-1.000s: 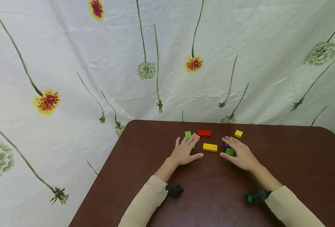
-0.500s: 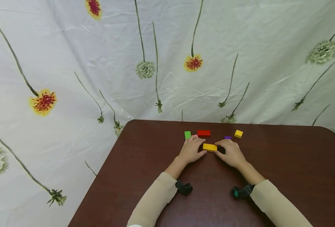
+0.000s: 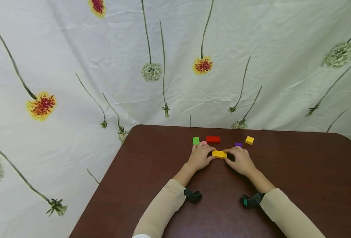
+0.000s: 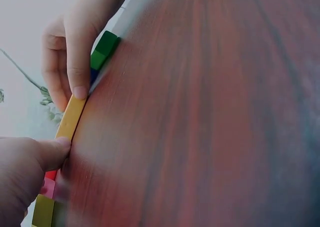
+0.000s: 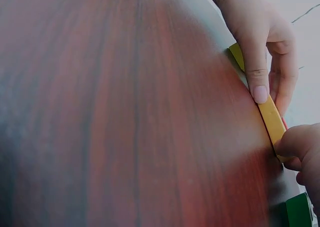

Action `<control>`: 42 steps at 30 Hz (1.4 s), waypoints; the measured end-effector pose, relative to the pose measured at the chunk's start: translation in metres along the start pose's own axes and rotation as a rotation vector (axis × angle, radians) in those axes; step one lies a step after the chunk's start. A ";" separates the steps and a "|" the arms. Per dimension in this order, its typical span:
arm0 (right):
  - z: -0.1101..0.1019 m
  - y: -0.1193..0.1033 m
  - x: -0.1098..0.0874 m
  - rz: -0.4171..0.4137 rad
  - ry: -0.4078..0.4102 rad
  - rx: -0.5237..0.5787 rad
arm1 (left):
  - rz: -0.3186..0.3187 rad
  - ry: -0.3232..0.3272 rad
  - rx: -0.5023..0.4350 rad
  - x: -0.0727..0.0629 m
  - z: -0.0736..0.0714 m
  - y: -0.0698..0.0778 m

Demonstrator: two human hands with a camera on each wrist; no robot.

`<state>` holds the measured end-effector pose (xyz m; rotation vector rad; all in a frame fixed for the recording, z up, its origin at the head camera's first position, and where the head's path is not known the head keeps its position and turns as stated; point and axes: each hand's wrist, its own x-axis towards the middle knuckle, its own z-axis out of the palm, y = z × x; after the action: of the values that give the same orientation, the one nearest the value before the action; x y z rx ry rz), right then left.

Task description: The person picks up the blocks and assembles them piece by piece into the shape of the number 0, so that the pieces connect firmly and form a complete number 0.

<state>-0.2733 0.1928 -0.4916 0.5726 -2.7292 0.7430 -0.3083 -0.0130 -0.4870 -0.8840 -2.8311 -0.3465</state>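
Observation:
A long yellow block [image 3: 219, 154] lies on the dark brown table, held at both ends. My left hand [image 3: 198, 157] pinches its left end between thumb and fingers. At the right end, my right hand [image 3: 241, 161] does the same. Both wrist views show thumbs on the near face of the yellow block [image 4: 73, 116], which appears to rest on the tabletop. Just beyond the left hand are a light green block [image 3: 196, 141] and a pink block [image 3: 203, 142]. A purple block [image 3: 238, 144] peeks out behind the right hand, which hides the green block [image 4: 105, 49] beside it.
Behind the held block lies a red block [image 3: 213, 139]. A short yellow block [image 3: 249, 140] sits farther right. An olive-yellow block [image 4: 43, 210] shows near the left hand. The table [image 3: 297, 172] ends at a floral cloth [image 3: 175, 66] hanging behind it.
Both hands, spread with straight fingers above the blocks one second ago, have come inward and down to grip the long yellow block's ends. Since half a second ago, little has moved.

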 end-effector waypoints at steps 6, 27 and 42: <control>-0.001 -0.001 -0.001 -0.015 0.017 0.051 | 0.004 -0.012 -0.013 -0.002 -0.004 0.001; -0.018 -0.015 -0.039 -0.241 0.052 0.114 | 0.132 -0.049 -0.140 -0.042 -0.028 0.010; -0.013 -0.026 -0.059 -0.288 0.037 0.126 | 0.184 -0.076 -0.137 -0.069 -0.029 0.013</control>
<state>-0.2077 0.1974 -0.4898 0.9451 -2.5033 0.8430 -0.2425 -0.0473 -0.4715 -1.1989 -2.7908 -0.4960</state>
